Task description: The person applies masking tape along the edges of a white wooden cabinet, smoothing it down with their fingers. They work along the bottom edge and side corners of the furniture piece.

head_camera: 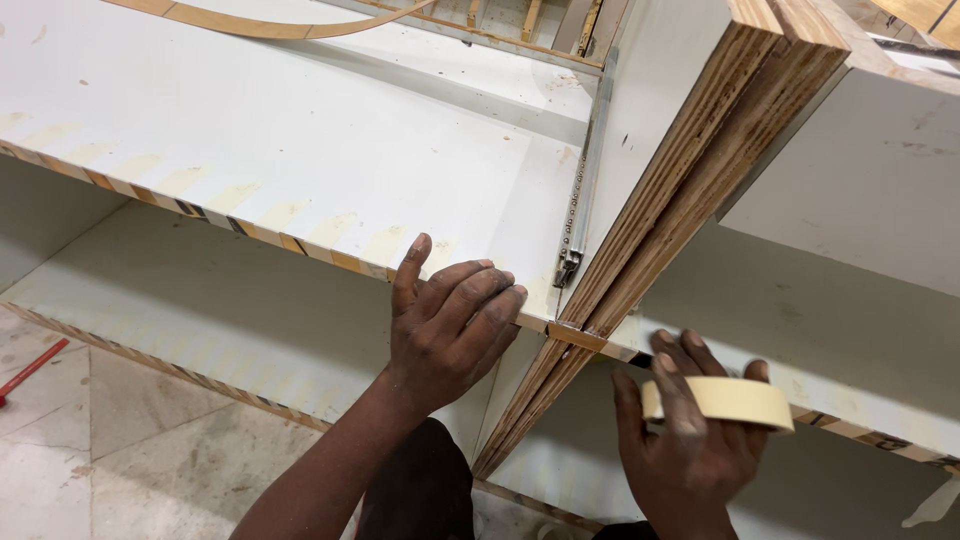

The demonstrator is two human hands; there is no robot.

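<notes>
White laminate shelf (pixel 300 150), smooth, dusty, front edge showing raw plywood with pale tape patches. Upright plywood divider (pixel 690 170), layered brown plies, white faces. Metal drawer slide (pixel 578 215) along divider's inner face. Grey marble floor (pixel 130 440) below, red strip (pixel 30 368) at far left. Left hand (pixel 445 320) palm down, fingers curled flat over shelf's front edge, pressing near the divider joint. Right hand (pixel 690 440) closed round a cream masking tape roll (pixel 722 400), held just under the right shelf edge, thumb up behind it. Hands apart, divider between.
</notes>
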